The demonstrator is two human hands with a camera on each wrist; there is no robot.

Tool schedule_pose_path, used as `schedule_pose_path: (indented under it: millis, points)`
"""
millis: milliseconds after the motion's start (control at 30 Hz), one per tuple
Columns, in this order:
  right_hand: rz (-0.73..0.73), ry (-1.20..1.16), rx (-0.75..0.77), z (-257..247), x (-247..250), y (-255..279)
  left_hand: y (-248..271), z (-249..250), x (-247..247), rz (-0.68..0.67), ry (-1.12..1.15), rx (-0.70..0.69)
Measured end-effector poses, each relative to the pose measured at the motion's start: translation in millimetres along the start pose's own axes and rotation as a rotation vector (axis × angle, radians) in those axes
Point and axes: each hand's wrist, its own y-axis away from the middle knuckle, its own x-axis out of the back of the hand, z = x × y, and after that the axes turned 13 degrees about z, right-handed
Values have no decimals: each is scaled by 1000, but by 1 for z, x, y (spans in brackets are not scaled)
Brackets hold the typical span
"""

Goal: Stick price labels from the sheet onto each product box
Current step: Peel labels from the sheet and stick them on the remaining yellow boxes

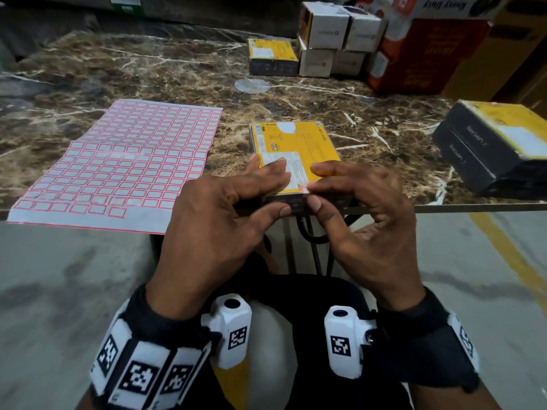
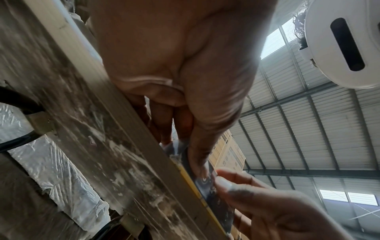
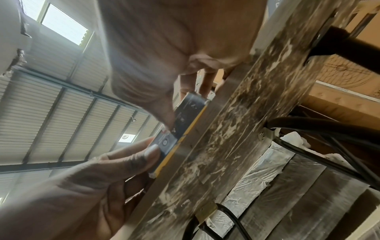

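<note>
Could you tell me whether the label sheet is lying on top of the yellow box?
No, the label sheet lies flat on the table to the left of the yellow box, apart from it.

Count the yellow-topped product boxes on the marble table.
3. One yellow box sits under both hands at the near edge, one stands at the back beside the white cartons, and one lies at the right. The cartons may hide more.

A wide stretch of bare brown marble tabletop (image 1: 148, 69) is left open between the pink-bordered label sheet (image 1: 124, 161) and the far stack of white cartons (image 1: 331, 39). The right side is blocked by a tilted black-and-yellow box (image 1: 491, 143), and the far right by a red carton (image 1: 420, 54).
</note>
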Motion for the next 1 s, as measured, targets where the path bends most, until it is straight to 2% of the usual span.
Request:
schedule_pose_path:
  millis: [100, 233, 500, 733, 1000]
  points:
    - [50, -53, -20, 1, 2, 3, 0, -1, 1, -9, 24, -3]
    - [72, -6, -4, -1, -6, 3, 0, -1, 0, -12, 30, 14]
    - [30, -4, 7, 0, -4, 1, -1, -4, 0, -15, 53, 23]
    - [102, 20, 11, -3, -11, 3, 1, -6, 1, -13, 57, 23]
    - [52, -12, -58, -4, -5, 3, 0, -5, 0, -12, 61, 36]
